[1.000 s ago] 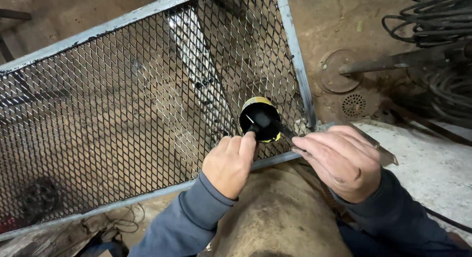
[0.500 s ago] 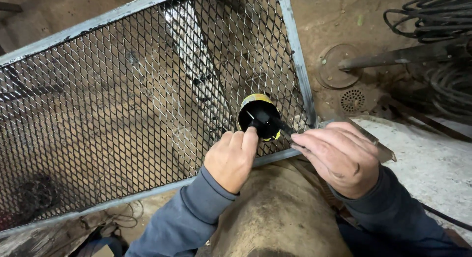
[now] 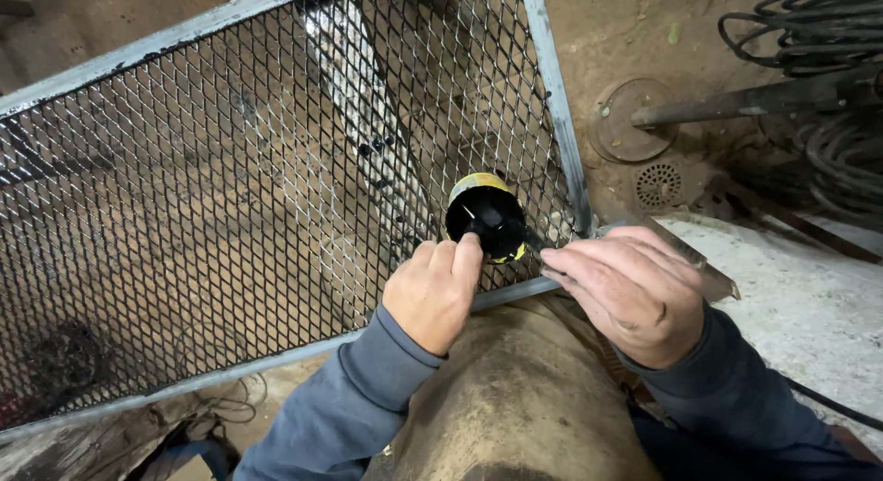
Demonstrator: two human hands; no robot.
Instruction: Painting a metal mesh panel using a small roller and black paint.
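Left grip [image 3: 432,292] was curled nearly shut, its fingertips pinching the near rim of a small round can [image 3: 487,219], black inside with a yellow band, held against the mesh panel [image 3: 230,205] at about 3 o'clock of its face, just inside the grey frame [image 3: 556,122]. Right hand [image 3: 630,292] lay half-closed at the can's 4 o'clock, fingertips at a thin dark handle; what it held I could not tell. Probably light, rigid, paint-slick: best gripped around the wall. Its contents looked black and wet.

Single head-worn view, steeply downward, close over both hands
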